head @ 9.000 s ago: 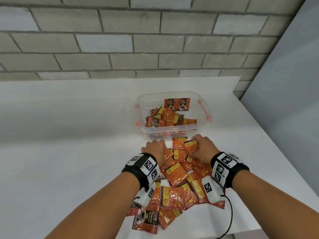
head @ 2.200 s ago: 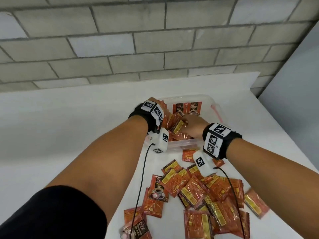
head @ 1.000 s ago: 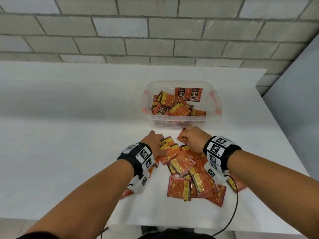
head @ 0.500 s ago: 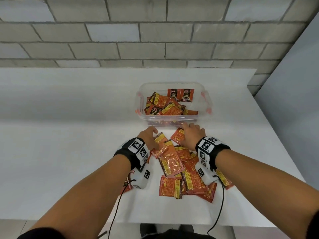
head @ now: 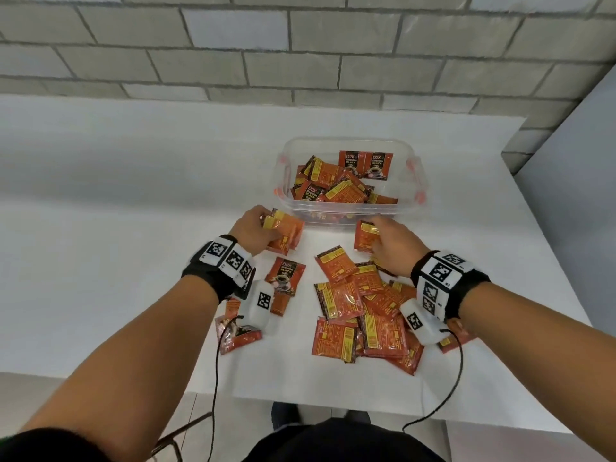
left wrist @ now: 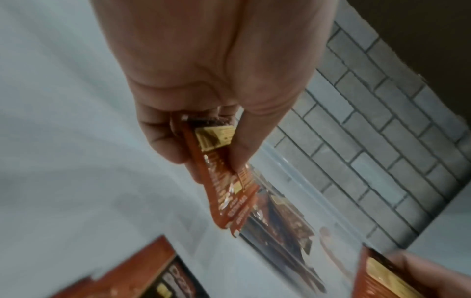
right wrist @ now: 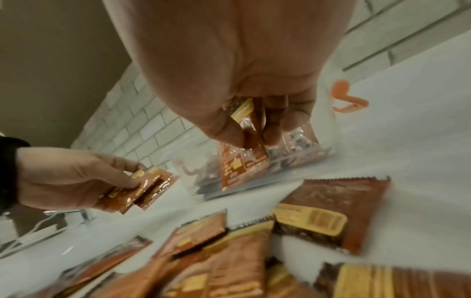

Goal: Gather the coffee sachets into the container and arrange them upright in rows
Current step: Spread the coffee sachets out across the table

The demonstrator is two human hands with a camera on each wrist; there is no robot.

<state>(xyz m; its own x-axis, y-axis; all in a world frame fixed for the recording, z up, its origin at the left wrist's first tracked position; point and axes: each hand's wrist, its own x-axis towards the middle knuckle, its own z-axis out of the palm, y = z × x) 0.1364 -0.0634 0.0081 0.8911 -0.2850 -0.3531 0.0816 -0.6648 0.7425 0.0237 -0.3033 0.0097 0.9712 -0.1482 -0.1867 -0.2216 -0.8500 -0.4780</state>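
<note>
Left hand (head: 254, 231) grips several orange coffee sachets (head: 285, 233); right hand (head: 393, 250) pinches one sachet (head: 365, 241). Both are near the clear container (head: 413, 208) holding sachets labelled "D2X BLACK" (head: 366, 165); more lie on the tabletop (head: 100, 228).

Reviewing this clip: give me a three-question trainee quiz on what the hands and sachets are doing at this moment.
1. True or false: the left hand holds sachets clear of the table.
2. The right hand holds: A) a lid B) a sachet C) nothing.
3. How do most sachets lie in the container?

Key:
1. True; the wrist views show fingers pinching more than one.
2. B, pinched near its top.
3. Jumbled and mostly flat; only two at the back wall stand upright. A pile is loose on the table.
</note>
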